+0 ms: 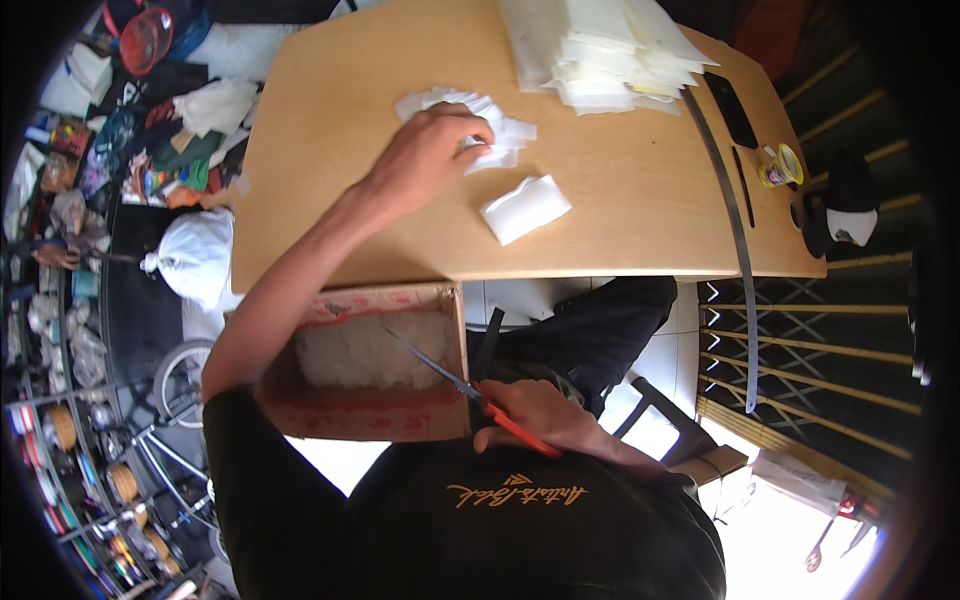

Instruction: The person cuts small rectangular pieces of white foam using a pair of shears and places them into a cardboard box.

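My left hand (432, 150) reaches across the wooden table to a loose, fanned pile of thin white slips (512, 140). Its fingers are curled down over the slips, and whatever they pinch is hidden beneath them. Closer to the table's front edge lies a separate folded white piece (526, 209), apart from the pile. Near my body, my right hand (540, 415) is closed around scissors (512, 425) with red handles. Their metal blades are slightly parted and point up and left, over an open cardboard box (463, 340) with whitish material inside.
A tall stack of translucent whitish sheets (610, 50) covers the table's far side. To its right are a long metal strip (730, 200), a black phone (731, 110), a thin black stick (743, 187) and a small yellow cup (780, 167). Cluttered shelves and a bicycle (180, 385) stand left.
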Action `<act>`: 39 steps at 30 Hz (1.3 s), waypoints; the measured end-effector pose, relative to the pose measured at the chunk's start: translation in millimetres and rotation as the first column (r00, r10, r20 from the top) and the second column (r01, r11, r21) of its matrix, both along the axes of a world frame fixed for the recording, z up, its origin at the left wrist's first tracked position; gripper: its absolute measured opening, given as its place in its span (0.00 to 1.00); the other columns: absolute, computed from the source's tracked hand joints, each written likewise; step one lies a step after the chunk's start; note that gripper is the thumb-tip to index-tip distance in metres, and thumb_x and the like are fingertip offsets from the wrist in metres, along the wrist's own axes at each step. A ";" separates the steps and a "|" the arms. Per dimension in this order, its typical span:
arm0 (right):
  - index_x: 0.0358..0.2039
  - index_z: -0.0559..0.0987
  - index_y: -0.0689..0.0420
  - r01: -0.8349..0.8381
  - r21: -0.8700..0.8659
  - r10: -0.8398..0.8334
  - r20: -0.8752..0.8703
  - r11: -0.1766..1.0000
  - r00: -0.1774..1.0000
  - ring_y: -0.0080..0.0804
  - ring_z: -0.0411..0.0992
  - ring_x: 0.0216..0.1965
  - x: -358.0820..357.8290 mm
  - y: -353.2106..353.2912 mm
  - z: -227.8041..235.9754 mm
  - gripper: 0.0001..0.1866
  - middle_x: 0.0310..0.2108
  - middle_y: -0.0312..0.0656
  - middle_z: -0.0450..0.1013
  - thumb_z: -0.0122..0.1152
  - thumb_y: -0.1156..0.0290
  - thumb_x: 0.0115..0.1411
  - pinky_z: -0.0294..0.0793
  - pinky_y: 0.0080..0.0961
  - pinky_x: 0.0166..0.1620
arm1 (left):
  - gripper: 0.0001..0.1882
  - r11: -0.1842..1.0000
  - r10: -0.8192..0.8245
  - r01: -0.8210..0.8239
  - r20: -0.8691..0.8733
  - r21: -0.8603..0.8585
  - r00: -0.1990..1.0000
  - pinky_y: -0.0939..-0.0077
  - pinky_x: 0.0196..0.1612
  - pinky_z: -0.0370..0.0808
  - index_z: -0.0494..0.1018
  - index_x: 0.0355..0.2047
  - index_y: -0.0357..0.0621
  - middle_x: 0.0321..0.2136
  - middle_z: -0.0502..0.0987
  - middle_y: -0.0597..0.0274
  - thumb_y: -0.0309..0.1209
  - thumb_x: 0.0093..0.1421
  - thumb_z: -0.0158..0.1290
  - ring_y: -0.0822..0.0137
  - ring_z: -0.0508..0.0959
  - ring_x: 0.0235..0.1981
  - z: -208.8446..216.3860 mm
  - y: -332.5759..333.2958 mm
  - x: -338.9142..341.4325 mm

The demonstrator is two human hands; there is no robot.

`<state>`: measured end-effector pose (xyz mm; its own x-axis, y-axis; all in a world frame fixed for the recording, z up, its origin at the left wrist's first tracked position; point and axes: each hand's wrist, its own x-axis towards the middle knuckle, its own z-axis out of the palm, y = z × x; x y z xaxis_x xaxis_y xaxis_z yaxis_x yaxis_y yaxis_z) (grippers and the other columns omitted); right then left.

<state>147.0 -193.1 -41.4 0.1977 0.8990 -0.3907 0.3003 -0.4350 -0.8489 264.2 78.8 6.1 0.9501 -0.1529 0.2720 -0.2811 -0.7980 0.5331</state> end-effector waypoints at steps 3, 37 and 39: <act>0.42 0.73 0.58 0.013 -0.013 -0.013 -0.021 1.000 1.000 0.57 0.76 0.33 -0.6 0.2 2.4 0.40 0.28 0.53 0.76 0.53 0.29 0.53 0.73 0.47 0.37 | 0.08 0.970 -0.098 0.067 0.122 0.233 0.988 0.62 0.45 0.73 0.77 0.35 0.35 0.35 0.78 0.50 0.25 0.56 0.57 0.52 0.76 0.41 -29.0 -17.6 44.1; 0.41 0.74 0.55 0.015 -0.004 -0.015 0.011 1.000 1.000 0.58 0.76 0.32 1.7 -3.4 -0.5 0.35 0.27 0.53 0.76 0.51 0.32 0.57 0.73 0.46 0.36 | 0.13 0.711 0.007 -0.058 -0.075 -0.701 0.997 0.76 0.37 0.77 0.73 0.43 0.32 0.36 0.81 0.52 0.32 0.64 0.55 0.65 0.82 0.33 39.6 19.6 5.0; 0.41 0.73 0.55 0.017 -0.005 -0.017 0.011 1.000 1.000 0.58 0.76 0.32 3.4 -1.5 3.5 0.35 0.27 0.54 0.76 0.52 0.32 0.57 0.73 0.46 0.36 | 0.13 0.749 0.135 -0.151 -0.074 -0.645 0.988 0.77 0.37 0.76 0.74 0.42 0.33 0.35 0.80 0.56 0.30 0.63 0.56 0.67 0.81 0.32 49.7 37.2 -32.6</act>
<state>150.4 -194.6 -37.8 0.2174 0.8935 -0.3930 0.3022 -0.4445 -0.8433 231.6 116.0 55.9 0.9532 0.1902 0.2351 -0.1742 -0.2901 0.9410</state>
